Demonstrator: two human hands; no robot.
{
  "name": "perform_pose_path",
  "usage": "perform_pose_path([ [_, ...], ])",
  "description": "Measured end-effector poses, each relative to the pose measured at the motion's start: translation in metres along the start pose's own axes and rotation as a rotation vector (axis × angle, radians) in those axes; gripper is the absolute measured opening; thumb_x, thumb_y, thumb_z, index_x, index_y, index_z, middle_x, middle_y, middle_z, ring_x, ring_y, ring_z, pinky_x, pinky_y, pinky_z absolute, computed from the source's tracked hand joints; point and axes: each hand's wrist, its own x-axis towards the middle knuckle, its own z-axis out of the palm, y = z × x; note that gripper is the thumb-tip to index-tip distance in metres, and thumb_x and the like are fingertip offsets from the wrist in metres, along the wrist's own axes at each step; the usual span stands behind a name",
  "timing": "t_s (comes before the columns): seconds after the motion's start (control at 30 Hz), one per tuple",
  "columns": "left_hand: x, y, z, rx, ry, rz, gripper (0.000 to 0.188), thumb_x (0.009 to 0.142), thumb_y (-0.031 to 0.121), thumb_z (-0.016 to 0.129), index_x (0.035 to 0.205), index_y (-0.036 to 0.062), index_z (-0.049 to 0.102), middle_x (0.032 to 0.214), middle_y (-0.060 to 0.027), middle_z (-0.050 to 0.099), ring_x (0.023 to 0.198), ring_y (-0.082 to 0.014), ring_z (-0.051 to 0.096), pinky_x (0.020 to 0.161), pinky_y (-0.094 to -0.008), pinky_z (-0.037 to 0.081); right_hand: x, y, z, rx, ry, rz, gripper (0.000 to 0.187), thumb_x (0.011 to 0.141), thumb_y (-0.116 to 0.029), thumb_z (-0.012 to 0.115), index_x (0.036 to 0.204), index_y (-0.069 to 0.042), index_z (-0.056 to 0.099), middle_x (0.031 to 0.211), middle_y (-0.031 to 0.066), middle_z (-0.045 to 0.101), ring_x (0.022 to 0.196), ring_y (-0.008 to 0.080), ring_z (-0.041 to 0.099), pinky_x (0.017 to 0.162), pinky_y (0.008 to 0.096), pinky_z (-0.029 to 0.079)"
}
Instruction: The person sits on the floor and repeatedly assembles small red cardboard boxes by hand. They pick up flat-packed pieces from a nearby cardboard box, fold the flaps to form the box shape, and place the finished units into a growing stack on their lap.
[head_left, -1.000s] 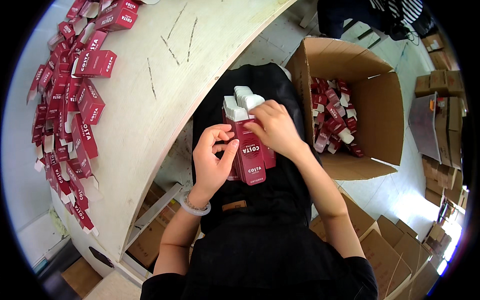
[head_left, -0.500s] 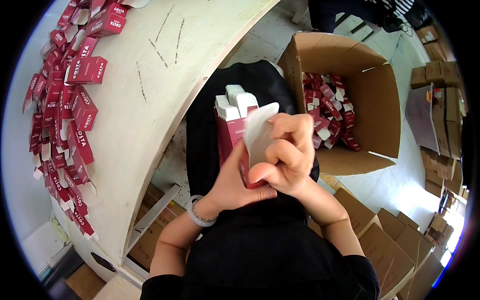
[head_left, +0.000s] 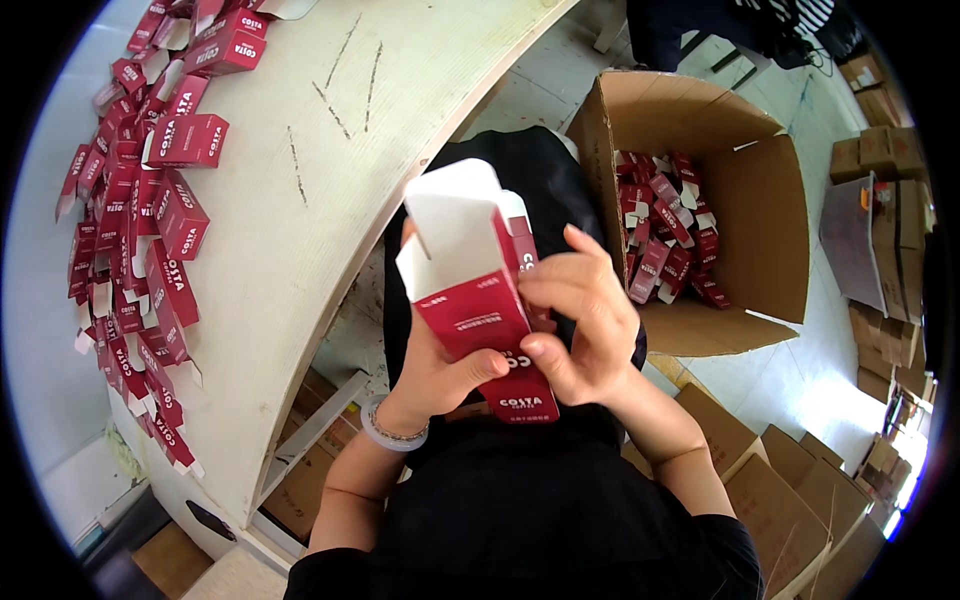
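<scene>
Head view: your left hand (head_left: 428, 372) clamps the open-topped red carton (head_left: 475, 318) over your lap (head_left: 560, 185), right of the table (head_left: 310, 240); grip lightly to keep walls square, your right hand (head_left: 592, 322) at its right edge, finger pinch unclear.

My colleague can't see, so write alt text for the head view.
A person's left hand holds a small red carton, its white-lined top open, while the right hand touches its side. More red cartons lie on a pale table at left and in a large cardboard box at right.
</scene>
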Motion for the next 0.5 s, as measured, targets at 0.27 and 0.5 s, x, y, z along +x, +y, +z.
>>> perform_pose_path([
  [0.27,0.007,-0.005,0.013,0.073,0.019,0.217,0.121,0.079,0.014,0.08,0.151,0.0166,-0.018,0.152,-0.0129,0.023,0.135,-0.023,0.035,0.106,-0.0388,0.036,0.01,-0.003,0.003,-0.036,0.024,-0.038,0.043,0.076,-0.027,0.075,0.105,0.002,0.061,0.099,0.0135,0.064,0.096,0.0335,0.057,0.096,0.0499,0.043],
  [0.5,0.005,0.005,0.0,0.16,-0.122,-0.016,0.088,0.078,0.012,0.08,0.148,0.007,0.026,0.12,-0.0138,0.059,0.109,-0.0184,0.057,0.093,-0.0316,0.045,0.003,0.003,0.006,0.086,0.34,0.039,0.031,0.085,-0.019,0.068,0.105,0.002,0.057,0.093,0.0129,0.062,0.079,0.0235,0.057,0.075,0.0335,0.046],
])
